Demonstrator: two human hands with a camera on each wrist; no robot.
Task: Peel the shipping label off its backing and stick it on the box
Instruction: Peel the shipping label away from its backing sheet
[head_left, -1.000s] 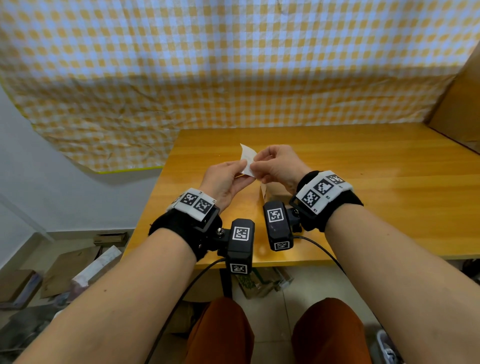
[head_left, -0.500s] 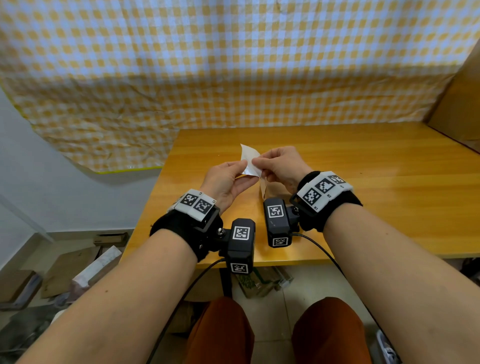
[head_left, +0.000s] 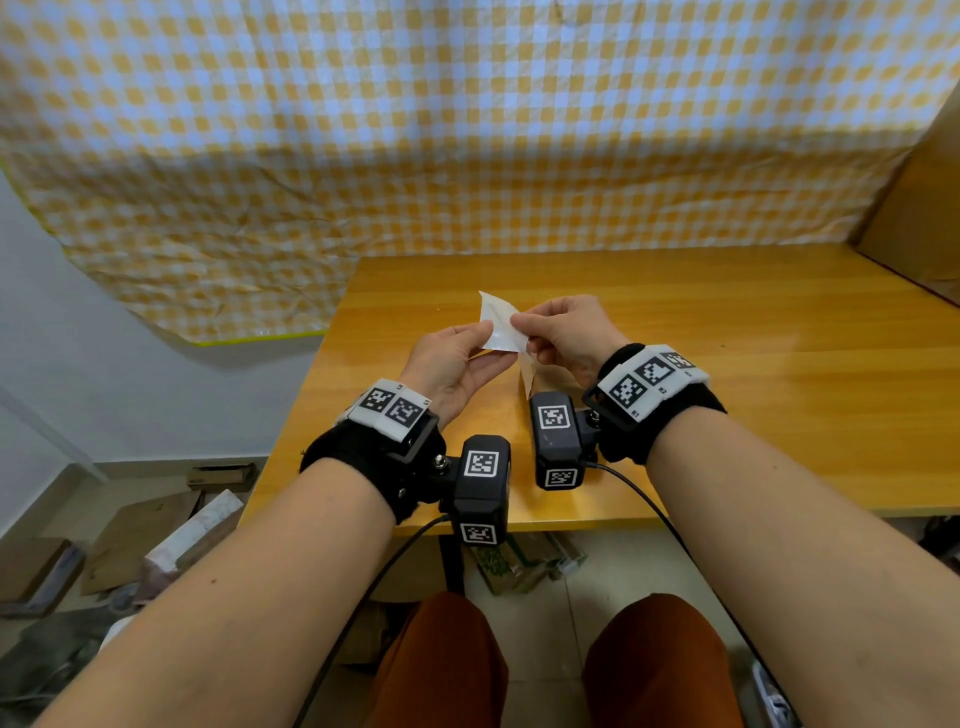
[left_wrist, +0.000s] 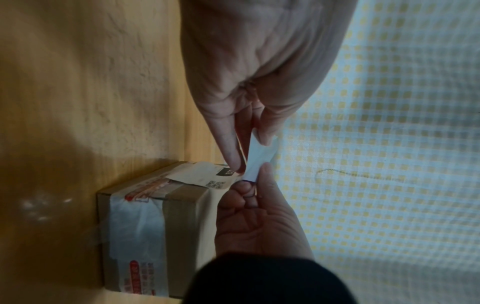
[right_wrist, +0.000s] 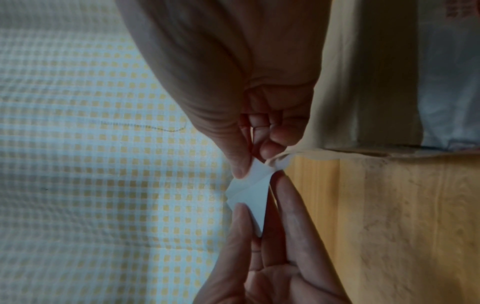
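Barely anything has shifted over the last second: both hands still hover above the tabletop (head_left: 727, 415), though the white sheet now shows a touch more between them. Left hand (head_left: 449, 366) has its grip pinched on the near-left edge of the shipping label (head_left: 500, 327), thumb on top, fingers beneath. Right hand (head_left: 563, 332) pinches the sheet's right edge with curled fingers. Whether label and backing have parted yet is hard to say; from the right wrist the paper (right_wrist: 249, 189) shows a crease or a split layer, too blurred to call.

Held up off the wood, the sheet tilts, its far corner pointing up and away towards the checked cloth (head_left: 467, 130) on the wall, its long axis running roughly from the hands to that corner.

From overhead the box (head_left: 535, 379) is nearly hidden, just a cardboard sliver under the right wrist. Over on the left wrist camera it comes clear: a small taped carton (left_wrist: 155, 230) on the tabletop, directly below the hands, with an old printed label on its top and red-printed tape across it. Right wrist view catches only its cut-off side.
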